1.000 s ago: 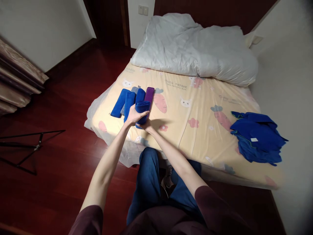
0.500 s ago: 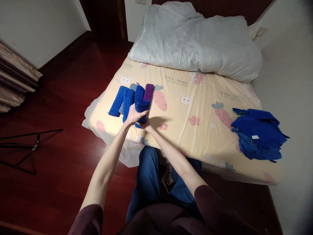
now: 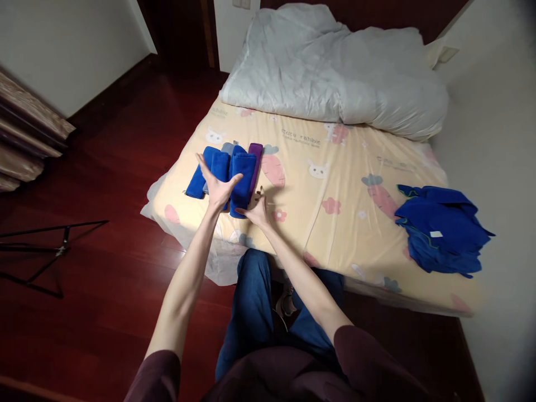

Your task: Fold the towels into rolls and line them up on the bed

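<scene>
A rolled blue towel [image 3: 243,184] lies on top of the pile of rolls at the bed's left side. My left hand [image 3: 218,187] is open over the rolls, thumb and fingers spread wide. By the near right end of the top roll is my right hand [image 3: 256,211], also open, its thumb close to the towel's end; I cannot tell whether it touches. Other blue rolls [image 3: 196,181] lie to the left. A purple roll [image 3: 255,153] sits along the right side, and part of a grey roll [image 3: 228,147] shows between the blue ones.
A rumpled blue cloth heap [image 3: 444,229] with a white tag lies on the right of the bed [image 3: 330,234]. A white quilt [image 3: 335,72] is bunched at the far end. Black tripod legs [image 3: 62,248] stand on the floor at left, near a curtain [image 3: 29,134].
The blue towel roll, earlier held upright between both hands, now lies down on the other rolls. Both hands have let go and spread apart.
</scene>
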Tool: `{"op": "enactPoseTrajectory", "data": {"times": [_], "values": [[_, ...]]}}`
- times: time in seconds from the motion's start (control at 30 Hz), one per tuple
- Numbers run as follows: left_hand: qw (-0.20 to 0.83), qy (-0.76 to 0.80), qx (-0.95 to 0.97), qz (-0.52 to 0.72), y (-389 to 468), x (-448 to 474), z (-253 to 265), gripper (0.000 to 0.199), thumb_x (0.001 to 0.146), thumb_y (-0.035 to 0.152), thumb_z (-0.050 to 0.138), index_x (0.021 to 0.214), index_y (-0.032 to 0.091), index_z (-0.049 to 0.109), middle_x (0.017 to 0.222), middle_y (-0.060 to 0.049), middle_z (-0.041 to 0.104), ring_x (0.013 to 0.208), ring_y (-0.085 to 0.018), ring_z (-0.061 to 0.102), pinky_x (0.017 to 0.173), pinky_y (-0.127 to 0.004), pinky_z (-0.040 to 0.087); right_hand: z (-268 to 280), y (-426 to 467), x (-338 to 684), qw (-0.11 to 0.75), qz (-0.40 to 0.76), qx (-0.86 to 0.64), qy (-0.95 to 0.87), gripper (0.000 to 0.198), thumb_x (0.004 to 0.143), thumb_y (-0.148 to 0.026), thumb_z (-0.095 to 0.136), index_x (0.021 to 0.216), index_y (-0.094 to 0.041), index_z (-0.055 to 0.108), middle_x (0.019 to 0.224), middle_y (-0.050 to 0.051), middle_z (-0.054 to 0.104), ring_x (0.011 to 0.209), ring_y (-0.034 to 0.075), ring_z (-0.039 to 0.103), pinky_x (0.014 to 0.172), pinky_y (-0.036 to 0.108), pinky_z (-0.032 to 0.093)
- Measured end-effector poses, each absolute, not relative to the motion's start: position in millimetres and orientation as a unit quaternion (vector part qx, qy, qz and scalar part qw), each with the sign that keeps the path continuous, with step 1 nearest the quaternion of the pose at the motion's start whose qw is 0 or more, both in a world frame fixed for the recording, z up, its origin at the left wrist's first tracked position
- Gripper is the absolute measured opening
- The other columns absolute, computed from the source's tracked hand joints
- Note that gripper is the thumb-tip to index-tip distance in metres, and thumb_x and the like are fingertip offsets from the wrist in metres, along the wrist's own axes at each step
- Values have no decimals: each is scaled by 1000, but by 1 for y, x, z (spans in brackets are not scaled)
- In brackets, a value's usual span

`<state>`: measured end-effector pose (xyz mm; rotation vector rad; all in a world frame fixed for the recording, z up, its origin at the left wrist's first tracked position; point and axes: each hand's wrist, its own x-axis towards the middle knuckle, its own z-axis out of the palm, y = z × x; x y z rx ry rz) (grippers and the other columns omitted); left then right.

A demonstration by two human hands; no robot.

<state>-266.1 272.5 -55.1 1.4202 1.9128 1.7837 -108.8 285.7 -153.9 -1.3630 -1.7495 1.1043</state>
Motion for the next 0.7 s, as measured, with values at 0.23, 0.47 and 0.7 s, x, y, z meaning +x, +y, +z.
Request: {"op": "enactPoseTrajectory", "data": {"times": [0.23, 0.47, 0.7], "values": [[114, 594, 690, 397, 253, -234, -92, 63, 86, 40, 71, 145, 22, 57, 164, -12, 39, 160, -34, 16, 130, -54, 13, -195, 189, 21, 317, 415, -585, -620, 95, 74, -43, 82, 153, -20, 35, 152, 21, 46, 125, 29, 59, 100, 43, 55], [190, 602, 717, 295, 257, -217, -161, 48, 77, 21, 59, 123, 17, 73, 160, -16, 45, 157, -40, 22, 128, -62, 7, -200, 53, 168, 305, 334, -658, -602, 39, 91, -37, 59, 128, -26, 60, 127, 15, 65, 108, 27, 68, 91, 44, 60], [205, 565, 763, 238, 184, -107, -174, 64, 85, 22, 49, 147, 11, 57, 165, -19, 35, 158, -37, 20, 129, -57, 17, -186, 38, 203, 258, 321, -645, -644, 28, 95, -29, 50, 117, -32, 68, 117, 8, 73, 116, 26, 68, 106, 44, 54]]}}
